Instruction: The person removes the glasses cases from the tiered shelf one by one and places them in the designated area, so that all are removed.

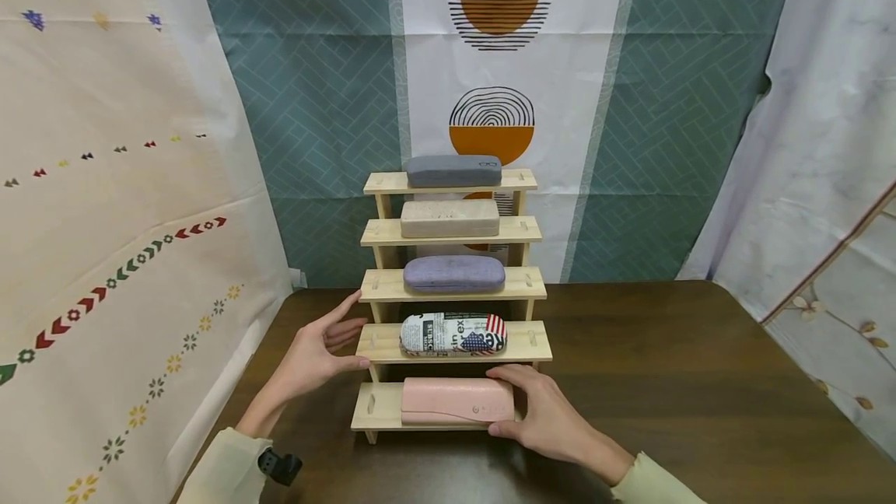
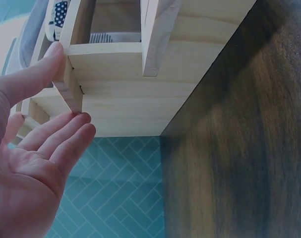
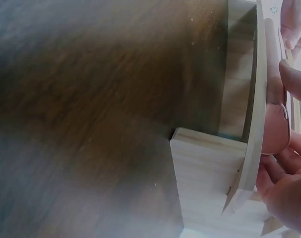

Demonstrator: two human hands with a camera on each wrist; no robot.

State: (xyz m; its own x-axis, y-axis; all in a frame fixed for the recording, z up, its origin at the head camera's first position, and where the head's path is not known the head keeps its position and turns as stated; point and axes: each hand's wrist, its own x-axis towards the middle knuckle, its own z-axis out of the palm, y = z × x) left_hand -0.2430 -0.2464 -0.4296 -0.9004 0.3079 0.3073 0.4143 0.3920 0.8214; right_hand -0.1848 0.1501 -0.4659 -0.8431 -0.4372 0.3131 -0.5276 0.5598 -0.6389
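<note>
A pale wooden stepped stand point(image 1: 378, 407) holds one glasses case on each tier. On the lowest board lies a pink glasses case point(image 1: 448, 399) with a curved flap. My right hand point(image 1: 549, 418) grips its right end, thumb at the front and fingers over the back. At the stand's left side, my left hand point(image 1: 315, 356) is spread, with fingers nearly straight. In the left wrist view, its thumb and fingertips touch opposite edges of a board end point(image 2: 68, 84). One tier above the pink case sits a newspaper-print case point(image 1: 448, 334).
Higher tiers carry a purple case point(image 1: 455, 274), a beige case point(image 1: 450, 219) and a grey-blue case point(image 1: 453, 171). The stand is on a dark wooden table point(image 1: 644, 379). Patterned cloths hang behind it point(image 1: 672, 115) and at both sides.
</note>
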